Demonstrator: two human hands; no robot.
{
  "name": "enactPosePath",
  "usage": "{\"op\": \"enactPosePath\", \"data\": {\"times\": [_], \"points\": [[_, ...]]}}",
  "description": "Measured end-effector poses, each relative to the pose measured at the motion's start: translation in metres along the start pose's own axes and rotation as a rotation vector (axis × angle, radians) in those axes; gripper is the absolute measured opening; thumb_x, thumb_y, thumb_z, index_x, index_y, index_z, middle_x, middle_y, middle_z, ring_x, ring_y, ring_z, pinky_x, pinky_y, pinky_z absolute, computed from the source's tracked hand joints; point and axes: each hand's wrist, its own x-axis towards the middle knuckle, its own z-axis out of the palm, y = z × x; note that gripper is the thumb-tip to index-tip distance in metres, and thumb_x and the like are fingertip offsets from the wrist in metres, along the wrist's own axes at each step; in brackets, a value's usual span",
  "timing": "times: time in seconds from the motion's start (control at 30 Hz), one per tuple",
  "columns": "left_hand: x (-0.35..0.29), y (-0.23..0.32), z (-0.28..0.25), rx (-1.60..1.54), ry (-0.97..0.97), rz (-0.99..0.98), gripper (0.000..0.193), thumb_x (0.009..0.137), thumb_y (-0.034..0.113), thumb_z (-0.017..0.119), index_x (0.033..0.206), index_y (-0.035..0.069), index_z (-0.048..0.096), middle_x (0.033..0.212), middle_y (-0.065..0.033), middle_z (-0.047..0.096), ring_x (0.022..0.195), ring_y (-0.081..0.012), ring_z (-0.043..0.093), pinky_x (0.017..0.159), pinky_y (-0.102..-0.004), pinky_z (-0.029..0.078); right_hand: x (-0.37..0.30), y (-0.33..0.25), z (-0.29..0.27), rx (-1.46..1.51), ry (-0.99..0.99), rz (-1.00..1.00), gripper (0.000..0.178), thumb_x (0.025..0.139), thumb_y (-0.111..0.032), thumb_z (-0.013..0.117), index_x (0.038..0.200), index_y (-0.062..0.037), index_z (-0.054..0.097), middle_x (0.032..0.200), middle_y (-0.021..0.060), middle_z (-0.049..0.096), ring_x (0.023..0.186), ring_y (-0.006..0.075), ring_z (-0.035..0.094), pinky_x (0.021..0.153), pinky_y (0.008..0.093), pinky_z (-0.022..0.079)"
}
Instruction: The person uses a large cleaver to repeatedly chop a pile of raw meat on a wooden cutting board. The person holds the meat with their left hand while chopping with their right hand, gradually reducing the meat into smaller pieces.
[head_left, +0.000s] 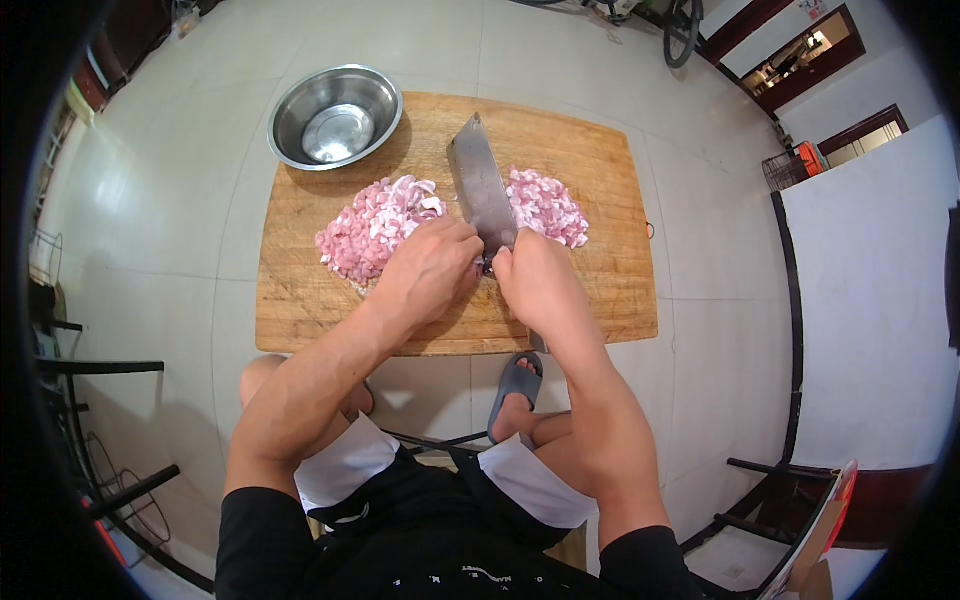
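My right hand [540, 275] is wrapped round the grip end of a cleaver [482, 180]. Its broad steel blade stands nearly on edge on a wooden chopping board [590, 300], pointing away from me. Close against the blade's left side, my left hand [432, 265] has its fingers curled down; what lies under them is mostly hidden. A heap of diced pink and white meat [370, 225] spreads to the left of the blade. Right of it lies a smaller heap of diced meat [546, 208], partly behind my right hand.
A steel bowl [338, 118] rests on the board's far left corner, overhanging it. My slippered foot [517, 390] is just under the board's near edge. Black metal frames [110, 367] stand at left, a folding chair [760, 530] at lower right. A white wall [870, 300] rises at right.
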Motion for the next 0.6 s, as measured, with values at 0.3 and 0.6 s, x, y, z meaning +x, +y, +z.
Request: {"op": "enactPosePath", "data": {"times": [0.3, 0.6], "points": [[-0.005, 0.003, 0.001, 0.071, 0.069, -0.021, 0.02, 0.09, 0.011, 0.08, 0.106, 0.002, 0.069, 0.106, -0.0166, 0.069, 0.109, -0.0391, 0.067, 0.1, -0.0494, 0.055, 0.011, 0.041, -0.026, 0.642, -0.251, 0.407, 0.025, 0.105, -0.017, 0.059, 0.094, 0.0045, 0.067, 0.07, 0.0085, 0.066, 0.049, 0.0186, 0.064, 0.046, 0.0387, 0.052], [-0.004, 0.009, 0.001, 0.117, 0.148, -0.048, 0.025, 0.087, 0.013, 0.083, 0.107, 0.005, 0.072, 0.111, -0.0132, 0.071, 0.111, -0.0358, 0.068, 0.102, -0.0472, 0.055, -0.024, 0.001, -0.068, 0.227, -0.141, 0.35, 0.033, 0.109, -0.024, 0.065, 0.104, 0.0085, 0.068, 0.085, 0.0316, 0.074, 0.068, 0.0427, 0.077, 0.069, 0.0535, 0.059]]}}
